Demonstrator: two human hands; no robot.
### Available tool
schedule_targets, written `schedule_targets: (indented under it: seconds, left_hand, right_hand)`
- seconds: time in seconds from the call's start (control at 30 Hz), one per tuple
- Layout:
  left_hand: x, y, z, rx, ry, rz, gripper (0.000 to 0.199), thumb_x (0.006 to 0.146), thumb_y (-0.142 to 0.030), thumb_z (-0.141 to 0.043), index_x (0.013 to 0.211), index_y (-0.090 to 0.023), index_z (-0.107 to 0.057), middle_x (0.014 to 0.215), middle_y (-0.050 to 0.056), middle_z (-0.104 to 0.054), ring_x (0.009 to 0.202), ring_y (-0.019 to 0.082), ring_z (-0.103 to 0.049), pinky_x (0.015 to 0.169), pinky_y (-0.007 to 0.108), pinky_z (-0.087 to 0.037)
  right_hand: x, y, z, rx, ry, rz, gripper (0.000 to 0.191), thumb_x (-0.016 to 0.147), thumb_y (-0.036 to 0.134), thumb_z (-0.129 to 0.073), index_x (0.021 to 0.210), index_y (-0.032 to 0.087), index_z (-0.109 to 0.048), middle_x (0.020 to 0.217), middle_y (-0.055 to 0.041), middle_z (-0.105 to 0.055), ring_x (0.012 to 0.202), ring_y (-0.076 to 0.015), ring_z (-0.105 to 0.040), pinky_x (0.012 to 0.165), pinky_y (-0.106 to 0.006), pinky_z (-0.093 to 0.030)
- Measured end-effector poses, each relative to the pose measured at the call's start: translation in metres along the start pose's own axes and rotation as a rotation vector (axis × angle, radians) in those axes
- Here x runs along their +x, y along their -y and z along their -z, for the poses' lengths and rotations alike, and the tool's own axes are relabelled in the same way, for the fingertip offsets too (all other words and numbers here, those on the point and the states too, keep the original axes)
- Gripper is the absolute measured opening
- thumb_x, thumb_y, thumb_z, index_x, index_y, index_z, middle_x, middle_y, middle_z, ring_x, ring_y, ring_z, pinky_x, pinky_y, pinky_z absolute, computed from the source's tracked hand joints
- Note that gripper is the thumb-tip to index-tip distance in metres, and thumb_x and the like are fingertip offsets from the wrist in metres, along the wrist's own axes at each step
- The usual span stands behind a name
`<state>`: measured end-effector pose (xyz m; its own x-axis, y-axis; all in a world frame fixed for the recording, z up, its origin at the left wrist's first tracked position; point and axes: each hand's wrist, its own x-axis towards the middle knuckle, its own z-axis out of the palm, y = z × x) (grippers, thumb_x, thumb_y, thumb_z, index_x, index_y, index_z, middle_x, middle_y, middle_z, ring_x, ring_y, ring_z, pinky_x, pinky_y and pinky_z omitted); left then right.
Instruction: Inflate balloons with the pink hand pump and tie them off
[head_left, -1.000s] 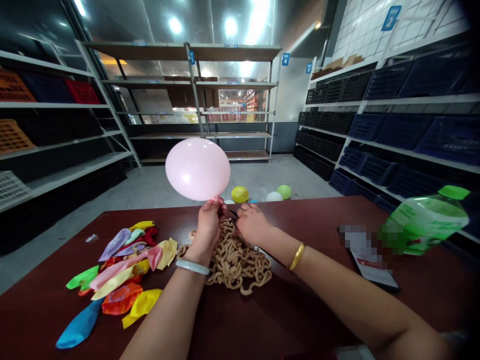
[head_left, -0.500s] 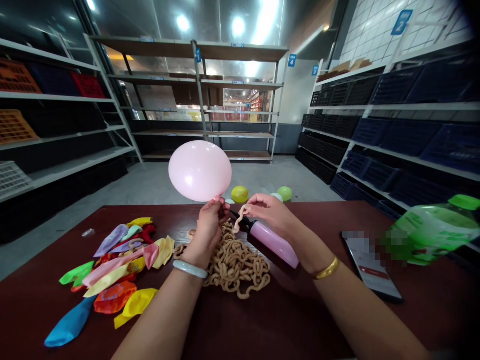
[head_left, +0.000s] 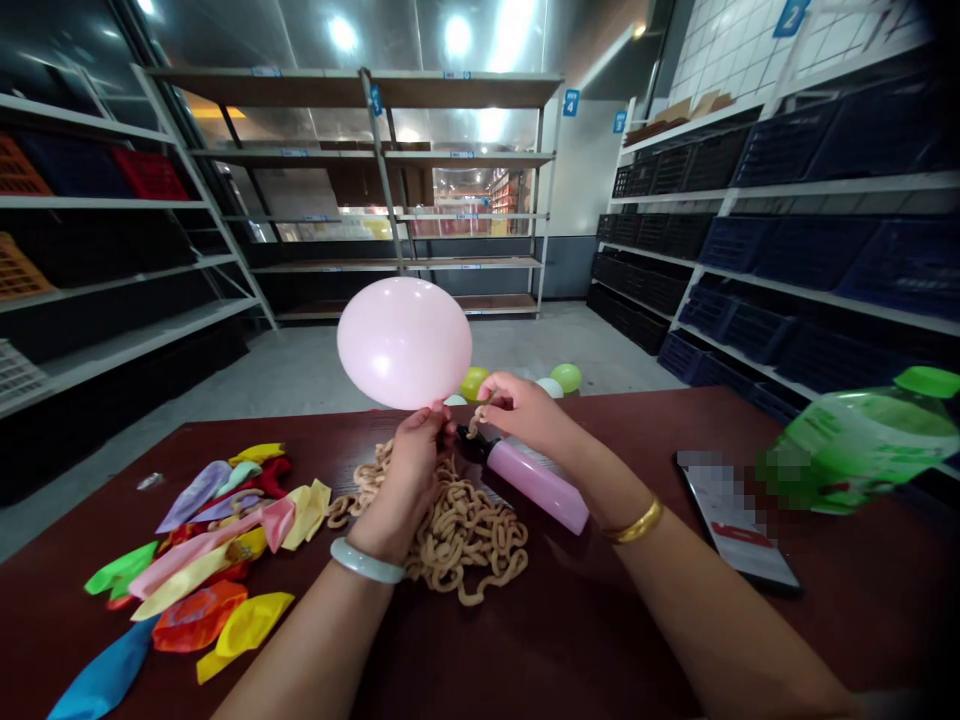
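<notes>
An inflated pink balloon [head_left: 403, 342] stands above my left hand [head_left: 417, 450], whose fingers are pinched around its neck. My right hand [head_left: 517, 405] is closed, thumb and fingertips gripping a short end of beige cord [head_left: 475, 422] just right of the neck. Beneath my hands lies a heap of thick beige cord [head_left: 469, 535], partly covered by my left hand. A pink hand pump [head_left: 536, 485] with a black nozzle end rests on the table under my right hand. Left of the heap, several deflated balloons [head_left: 202, 605] in many colours are spread out.
On the dark red table [head_left: 600, 620], a phone [head_left: 739, 525] and a green bottle [head_left: 862, 440] are at the right. Inflated balloons [head_left: 566, 378] lie on the floor beyond the far edge. Shelves with crates [head_left: 795, 250] line the right side; another rack [head_left: 465, 265] stands at the back.
My right hand has moved slightly left and lowered the cord end closer to the balloon's neck. The view has shifted slightly. My left hand still grips the balloon.
</notes>
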<state>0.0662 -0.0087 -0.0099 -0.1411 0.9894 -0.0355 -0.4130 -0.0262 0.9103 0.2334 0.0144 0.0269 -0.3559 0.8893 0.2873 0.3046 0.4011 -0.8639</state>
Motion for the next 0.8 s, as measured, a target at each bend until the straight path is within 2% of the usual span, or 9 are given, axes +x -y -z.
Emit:
schedule_targets:
  seconds: [0.1, 0.23, 0.33, 0.43, 0.5, 0.57, 0.7, 0.8]
  left_hand:
    - [-0.002, -0.001, -0.002, -0.053, 0.059, 0.069, 0.028, 0.067, -0.032, -0.078, 0.074, -0.016, -0.057, 0.059, -0.003, -0.056, 0.048, 0.006, -0.046, 0.042, 0.016, -0.024]
    - [-0.004, 0.000, -0.003, -0.072, 0.039, 0.096, 0.029, 0.067, -0.032, -0.079, 0.082, -0.015, -0.061, 0.068, 0.001, -0.065, 0.057, 0.009, -0.056, 0.048, 0.017, -0.036]
    - [-0.003, 0.001, -0.001, -0.079, 0.058, 0.078, 0.026, 0.067, -0.029, -0.077, 0.081, -0.015, -0.060, 0.067, 0.001, -0.065, 0.056, 0.009, -0.056, 0.049, 0.018, -0.036]
    - [-0.002, 0.002, -0.001, -0.068, 0.065, 0.068, 0.023, 0.068, -0.028, -0.075, 0.078, -0.015, -0.059, 0.067, 0.001, -0.065, 0.057, 0.010, -0.057, 0.049, 0.018, -0.035]
    - [-0.002, 0.001, -0.002, -0.046, 0.044, 0.070, 0.023, 0.067, -0.029, -0.074, 0.079, -0.015, -0.059, 0.067, 0.001, -0.064, 0.057, 0.010, -0.056, 0.049, 0.018, -0.036]
    - [-0.003, 0.001, -0.003, -0.029, 0.021, 0.082, 0.025, 0.067, -0.030, -0.074, 0.078, -0.015, -0.057, 0.066, 0.001, -0.063, 0.055, 0.009, -0.055, 0.048, 0.017, -0.034]
    - [-0.005, 0.000, -0.005, -0.024, 0.016, 0.080, 0.026, 0.069, -0.034, -0.071, 0.073, -0.017, -0.052, 0.060, -0.001, -0.057, 0.049, 0.008, -0.046, 0.042, 0.016, -0.023]
    - [-0.007, 0.001, -0.007, -0.044, 0.018, 0.059, 0.024, 0.071, -0.034, -0.067, 0.071, -0.018, -0.049, 0.057, -0.002, -0.051, 0.048, 0.008, -0.041, 0.041, 0.017, -0.020]
  right_hand:
    - [0.001, -0.003, -0.003, 0.182, 0.046, -0.087, 0.012, 0.082, 0.012, -0.054, 0.085, 0.018, -0.063, 0.070, 0.0014, -0.063, 0.058, -0.0111, -0.056, 0.058, -0.024, -0.047]
    - [0.002, -0.006, -0.006, 0.276, 0.089, -0.028, 0.012, 0.083, 0.014, -0.056, 0.076, 0.016, -0.066, 0.075, -0.0006, -0.066, 0.068, -0.0123, -0.060, 0.069, -0.026, -0.049]
    - [0.001, -0.004, -0.006, 0.162, 0.058, 0.019, 0.009, 0.079, 0.012, -0.061, 0.076, 0.016, -0.068, 0.078, -0.0007, -0.069, 0.073, -0.0137, -0.061, 0.071, -0.026, -0.048]
    - [0.001, 0.000, -0.005, -0.029, -0.053, 0.015, 0.009, 0.080, 0.014, -0.062, 0.079, 0.017, -0.071, 0.075, -0.0020, -0.069, 0.070, -0.0152, -0.061, 0.068, -0.028, -0.048]
    - [0.002, 0.001, -0.005, -0.132, -0.146, 0.086, 0.008, 0.081, 0.015, -0.064, 0.076, 0.017, -0.070, 0.081, -0.0043, -0.069, 0.079, -0.0175, -0.062, 0.070, -0.028, -0.049]
    - [0.002, 0.000, -0.007, -0.144, -0.190, 0.148, 0.008, 0.081, 0.014, -0.063, 0.077, 0.018, -0.067, 0.085, -0.0044, -0.068, 0.083, -0.0177, -0.063, 0.070, -0.027, -0.049]
    - [0.003, 0.001, -0.014, 0.104, -0.092, 0.045, 0.013, 0.089, 0.017, -0.054, 0.088, 0.019, -0.066, 0.074, 0.0010, -0.066, 0.055, -0.0115, -0.058, 0.055, -0.024, -0.049]
    - [0.001, 0.002, -0.022, 0.158, -0.075, 0.092, 0.018, 0.087, 0.013, -0.053, 0.085, 0.019, -0.070, 0.084, -0.0006, -0.068, 0.055, -0.0101, -0.059, 0.056, -0.024, -0.050]
